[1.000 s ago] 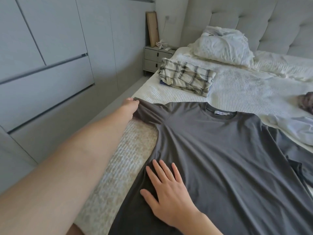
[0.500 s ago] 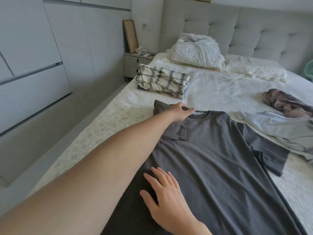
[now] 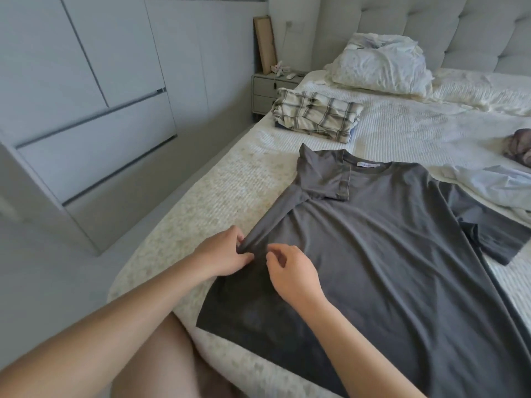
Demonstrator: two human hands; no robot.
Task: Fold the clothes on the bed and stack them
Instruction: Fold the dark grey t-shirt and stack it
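Nearest us, our left hand (image 3: 222, 255) has come back from the collar and now pinches the side edge of the dark grey T-shirt (image 3: 388, 248) at mid-body, lifting a ridge of cloth. Our right hand (image 3: 293, 272), lifted off the fabric, hovers beside it with fingers loosely curled, grasping nothing. Farther up, the left sleeve (image 3: 324, 179) now lies folded inward over the chest, so we judge the side fold comes next. Beyond, the folded plaid stack (image 3: 316, 117) waits on the bed (image 3: 431, 133).
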